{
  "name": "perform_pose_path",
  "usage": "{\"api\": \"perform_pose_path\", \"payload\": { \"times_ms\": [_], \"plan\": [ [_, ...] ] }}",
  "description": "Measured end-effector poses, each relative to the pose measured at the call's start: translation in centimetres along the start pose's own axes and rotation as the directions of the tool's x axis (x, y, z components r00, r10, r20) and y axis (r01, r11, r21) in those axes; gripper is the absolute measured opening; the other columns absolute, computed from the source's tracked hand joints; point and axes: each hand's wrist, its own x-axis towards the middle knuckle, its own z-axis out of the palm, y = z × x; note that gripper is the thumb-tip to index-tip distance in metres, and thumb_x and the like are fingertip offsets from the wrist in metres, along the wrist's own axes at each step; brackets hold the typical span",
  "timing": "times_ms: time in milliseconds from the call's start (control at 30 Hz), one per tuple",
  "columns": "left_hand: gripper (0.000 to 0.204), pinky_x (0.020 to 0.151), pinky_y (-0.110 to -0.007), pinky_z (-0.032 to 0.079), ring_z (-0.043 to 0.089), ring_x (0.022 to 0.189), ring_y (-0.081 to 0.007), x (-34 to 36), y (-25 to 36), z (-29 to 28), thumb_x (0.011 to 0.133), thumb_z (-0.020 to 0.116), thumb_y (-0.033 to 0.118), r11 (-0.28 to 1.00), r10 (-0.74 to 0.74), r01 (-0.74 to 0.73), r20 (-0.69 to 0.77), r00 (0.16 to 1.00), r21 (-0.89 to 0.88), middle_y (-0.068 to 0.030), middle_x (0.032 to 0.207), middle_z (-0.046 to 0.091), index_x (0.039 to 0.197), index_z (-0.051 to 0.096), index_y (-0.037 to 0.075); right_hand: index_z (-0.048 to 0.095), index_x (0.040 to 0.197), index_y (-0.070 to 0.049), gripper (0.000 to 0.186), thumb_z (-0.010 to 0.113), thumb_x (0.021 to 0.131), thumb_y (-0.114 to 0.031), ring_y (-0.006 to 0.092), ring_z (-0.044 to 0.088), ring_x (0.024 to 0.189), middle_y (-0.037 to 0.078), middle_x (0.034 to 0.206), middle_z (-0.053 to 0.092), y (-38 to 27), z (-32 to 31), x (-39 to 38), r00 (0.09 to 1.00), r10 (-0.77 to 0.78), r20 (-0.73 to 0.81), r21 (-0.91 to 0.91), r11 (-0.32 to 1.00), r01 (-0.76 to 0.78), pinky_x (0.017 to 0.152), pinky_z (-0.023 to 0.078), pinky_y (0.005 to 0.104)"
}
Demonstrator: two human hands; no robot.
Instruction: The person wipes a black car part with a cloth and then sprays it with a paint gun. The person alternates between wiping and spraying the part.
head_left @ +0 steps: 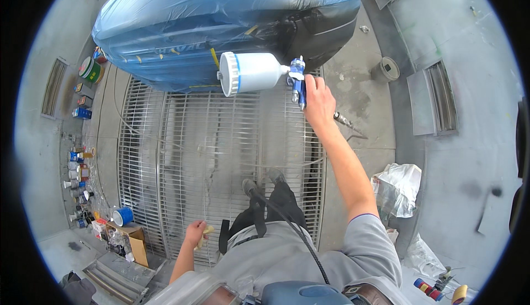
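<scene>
My right hand (320, 101) is closed round the handle of a blue and silver spray gun (297, 75), arm stretched forward. A white paint cup (257, 73) with a ribbed lid is fixed to the gun and lies sideways, pointing left. Behind the hand a metal hose fitting (343, 119) shows. Beyond the gun stands a vehicle body covered in blue plastic film (171, 26), with a dark panel (331, 35) uncovered at its right end. Low by my left side, my left hand (194, 233) is closed on a crumpled yellowish cloth (206, 233).
Metal floor grating (187, 133) lies underfoot, with a thin hose across it. Cans and bottles (77, 175) line the left wall near a cardboard box (138, 247). At right are a grey bucket (388, 69) and a plastic-bagged bin (398, 190). A black braided hose (298, 230) crosses my front.
</scene>
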Motion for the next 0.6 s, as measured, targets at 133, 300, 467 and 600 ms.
{"api": "perform_pose_path", "payload": {
  "times_ms": [133,300,467,600],
  "plan": [
    [0.039,0.058,-0.034,0.058,0.071,0.061,-0.0213,0.1,1.0,0.4,0.103,0.063,0.028,1.000,0.005,-0.005,-0.011,1.000,-0.026,-0.0152,0.101,0.076,0.126,0.069,-0.003,0.052,0.116,-0.011,0.050,0.075,0.075,0.004,0.0366,0.067,0.093,0.012,0.110,0.061,0.1,-0.6,1.7,0.999,0.033,0.038,-0.031,0.999,-0.032,0.075,0.057,0.0465],
    [0.040,0.058,-0.034,0.057,0.072,0.062,-0.0212,-1.4,0.7,0.6,0.103,0.063,0.030,1.000,-0.008,0.007,-0.046,0.999,-0.021,-0.0152,0.101,0.076,0.126,0.069,-0.003,0.054,0.112,-0.010,0.031,0.068,0.086,-0.002,0.0374,0.071,0.081,0.017,0.103,0.063,1.6,5.4,-0.9,0.975,0.048,0.218,-0.009,0.999,-0.047,0.067,0.060,0.0484],
    [0.041,0.059,-0.034,0.058,0.073,0.064,-0.0222,-2.9,-1.8,-0.5,0.102,0.064,0.030,0.991,-0.114,0.118,-0.062,0.992,0.064,-0.0161,0.103,0.076,0.125,0.070,-0.003,0.051,0.113,-0.011,0.045,0.077,0.077,-0.004,0.0407,0.072,0.084,0.018,0.103,0.066,0.3,11.4,-5.7,0.917,0.077,0.392,0.055,0.993,-0.107,0.069,0.059,0.0505],
    [0.040,0.059,-0.035,0.060,0.073,0.064,-0.0231,-3.4,-3.1,-1.3,0.101,0.064,0.028,0.995,-0.087,0.090,-0.079,0.993,0.038,-0.0168,0.102,0.075,0.125,0.070,-0.004,0.051,0.114,-0.012,0.044,0.077,0.078,-0.008,0.0413,0.072,0.089,0.017,0.106,0.067,-2.0,12.9,-8.0,0.871,0.058,0.487,0.140,0.980,-0.144,0.074,0.059,0.0523]
  ]
}}
